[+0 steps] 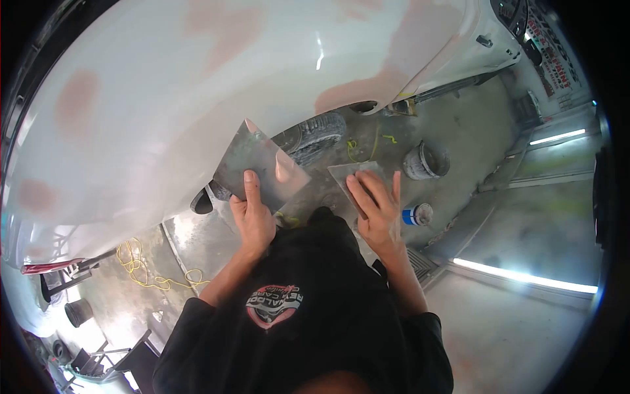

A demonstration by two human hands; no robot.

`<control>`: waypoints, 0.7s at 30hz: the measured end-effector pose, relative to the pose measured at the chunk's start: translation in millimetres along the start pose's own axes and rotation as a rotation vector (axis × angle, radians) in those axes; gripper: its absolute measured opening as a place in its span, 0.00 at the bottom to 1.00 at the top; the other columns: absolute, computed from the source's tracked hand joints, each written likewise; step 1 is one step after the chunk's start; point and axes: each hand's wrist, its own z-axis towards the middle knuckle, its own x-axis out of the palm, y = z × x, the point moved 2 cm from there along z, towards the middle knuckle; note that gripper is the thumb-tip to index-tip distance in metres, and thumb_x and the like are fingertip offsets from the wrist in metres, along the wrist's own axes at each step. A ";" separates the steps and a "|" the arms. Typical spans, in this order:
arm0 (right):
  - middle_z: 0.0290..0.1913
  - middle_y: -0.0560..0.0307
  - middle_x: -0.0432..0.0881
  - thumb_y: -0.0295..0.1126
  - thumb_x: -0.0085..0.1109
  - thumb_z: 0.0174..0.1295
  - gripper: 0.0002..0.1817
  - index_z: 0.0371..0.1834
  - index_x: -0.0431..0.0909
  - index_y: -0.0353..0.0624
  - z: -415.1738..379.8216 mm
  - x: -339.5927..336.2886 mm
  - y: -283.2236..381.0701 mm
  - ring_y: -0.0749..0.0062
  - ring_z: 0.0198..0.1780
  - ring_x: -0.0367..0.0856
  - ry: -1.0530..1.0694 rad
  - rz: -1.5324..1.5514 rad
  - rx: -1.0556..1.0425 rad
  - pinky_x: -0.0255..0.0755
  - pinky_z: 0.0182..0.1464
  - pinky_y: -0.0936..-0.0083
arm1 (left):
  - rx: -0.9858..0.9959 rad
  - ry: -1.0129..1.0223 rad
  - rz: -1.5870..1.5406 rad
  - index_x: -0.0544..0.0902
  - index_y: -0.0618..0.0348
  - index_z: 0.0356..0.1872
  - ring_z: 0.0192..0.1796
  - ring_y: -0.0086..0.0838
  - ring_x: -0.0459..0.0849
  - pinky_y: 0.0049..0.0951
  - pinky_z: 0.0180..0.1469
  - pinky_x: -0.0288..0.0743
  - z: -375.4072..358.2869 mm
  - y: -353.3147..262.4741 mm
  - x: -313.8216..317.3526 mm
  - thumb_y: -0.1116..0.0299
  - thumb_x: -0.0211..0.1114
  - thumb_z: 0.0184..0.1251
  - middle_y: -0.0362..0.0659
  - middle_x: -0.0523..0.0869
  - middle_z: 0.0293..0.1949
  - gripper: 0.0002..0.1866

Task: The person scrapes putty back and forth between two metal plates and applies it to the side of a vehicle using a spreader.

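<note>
My left hand grips the lower edge of a flat grey mixing plate, thumb on top. A smear of pinkish body filler lies on its right side. To the right, my right hand holds a flat, thin-edged filler spreader, fingers laid across its face. The spreader and the plate are apart. Beyond both hands spreads the white car body, with dull pink patches on it. Neither tool appears to touch the car.
Under the car shows a dusty tyre. A grey bucket and a blue-labelled can stand on the floor to the right. A yellow hose coils at left; a black chair is at lower left.
</note>
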 end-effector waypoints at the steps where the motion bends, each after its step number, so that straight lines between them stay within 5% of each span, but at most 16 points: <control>1: 0.62 0.56 0.76 0.15 0.55 0.46 0.39 0.67 0.76 0.52 -0.5 0.6 2.3 0.55 0.65 0.76 0.000 -0.013 -0.010 0.46 0.72 0.28 | -0.003 0.008 -0.008 0.80 0.61 0.52 0.50 0.20 0.81 0.26 0.54 0.75 -0.6 -1.4 0.3 0.59 0.57 0.80 0.37 0.84 0.51 0.15; 5: 0.62 0.56 0.76 0.15 0.56 0.46 0.39 0.67 0.76 0.52 0.4 -2.7 4.0 0.55 0.65 0.76 -0.001 -0.009 -0.009 0.46 0.72 0.28 | 0.036 0.035 -0.018 0.80 0.61 0.52 0.50 0.20 0.81 0.26 0.54 0.76 4.8 5.3 -0.9 0.59 0.57 0.80 0.37 0.84 0.50 0.15; 8: 0.61 0.55 0.77 0.15 0.55 0.48 0.37 0.67 0.76 0.50 0.7 -4.1 -1.0 0.52 0.64 0.76 -0.048 0.018 0.010 0.48 0.71 0.28 | 0.061 -0.040 -0.016 0.83 0.62 0.43 0.42 0.13 0.77 0.18 0.44 0.69 6.8 0.2 12.6 0.60 0.57 0.81 0.33 0.84 0.40 0.15; 14: 0.53 0.47 0.81 0.20 0.50 0.65 0.20 0.59 0.79 0.37 -3.0 29.3 -45.4 0.61 0.54 0.82 -0.271 0.759 0.563 0.73 0.60 0.65 | -0.018 -0.030 0.101 0.79 0.62 0.52 0.50 0.22 0.82 0.29 0.52 0.79 5.8 7.1 7.5 0.55 0.60 0.78 0.39 0.84 0.49 0.18; 17: 0.50 0.55 0.84 0.23 0.55 0.66 0.14 0.54 0.80 0.35 -27.9 68.3 -96.1 0.73 0.49 0.82 -0.099 0.920 1.032 0.73 0.51 0.76 | -0.082 -0.115 0.110 0.78 0.62 0.54 0.52 0.27 0.83 0.33 0.54 0.79 1.4 10.2 11.2 0.55 0.61 0.77 0.42 0.83 0.50 0.19; 21: 0.49 0.56 0.84 0.22 0.60 0.61 0.18 0.56 0.78 0.36 -54.3 128.3 -148.1 0.66 0.50 0.82 -0.499 1.613 1.160 0.74 0.55 0.70 | -0.343 0.064 -0.017 0.75 0.61 0.62 0.55 0.31 0.82 0.34 0.55 0.80 9.7 9.2 32.8 0.58 0.59 0.78 0.44 0.82 0.53 0.21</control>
